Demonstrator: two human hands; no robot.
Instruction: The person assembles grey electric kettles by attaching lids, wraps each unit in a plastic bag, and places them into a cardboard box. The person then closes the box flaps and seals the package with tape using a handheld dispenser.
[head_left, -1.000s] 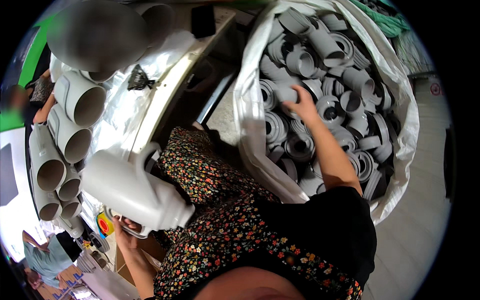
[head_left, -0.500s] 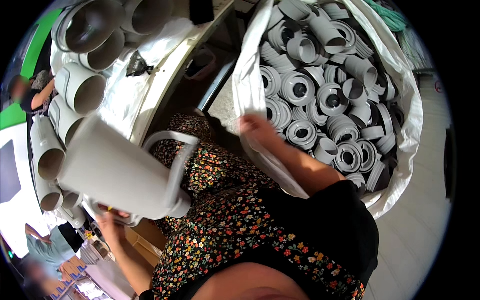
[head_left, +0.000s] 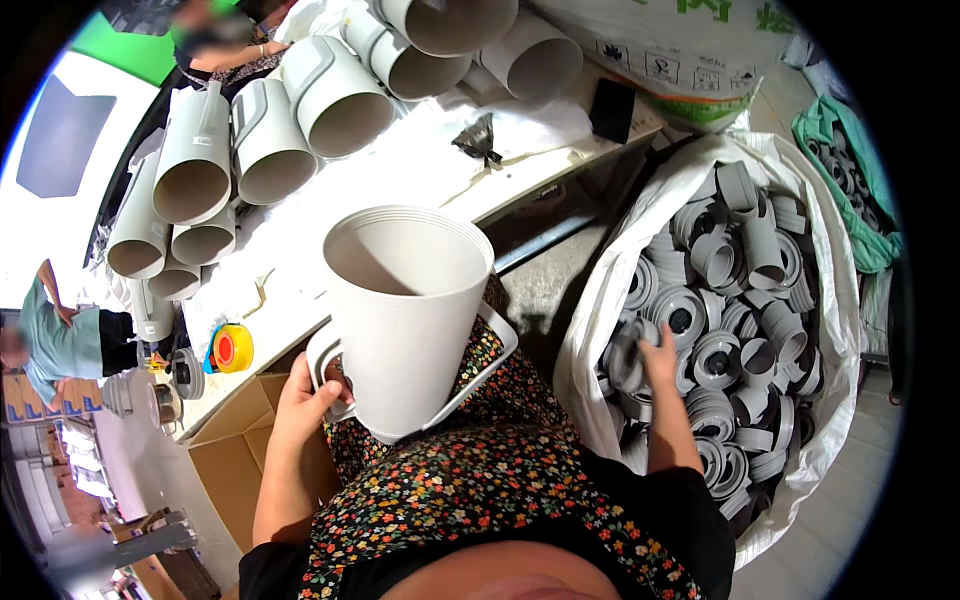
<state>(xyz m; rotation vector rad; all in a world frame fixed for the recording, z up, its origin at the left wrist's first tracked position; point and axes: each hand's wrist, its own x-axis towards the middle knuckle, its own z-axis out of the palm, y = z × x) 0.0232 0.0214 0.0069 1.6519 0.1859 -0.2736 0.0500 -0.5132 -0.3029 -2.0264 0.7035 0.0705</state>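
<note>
A big grey plastic jug is held upright in the lap, mouth up and open to the camera. The left hand is wrapped around the jug's lower side next to the handle, fingers closed on it, so the grip is firm. A second loop-shaped handle sticks out on the other side, over the floral dress.

The right hand is down in the white sack full of grey round lids (or caps, hard to say exactly). One grey lid is pinched between the thumb and fingers, right at the sack's near edge, touching the pile.

On the white table past the jug, more grey jugs are laid on their sides in rows, mouths facing this way. A black clip-like tool and a flat black block are lying there too, and a yellow and red tape roll is sitting by the table's left end. A cardboard box is tucked under it, just beside the left arm.
</note>
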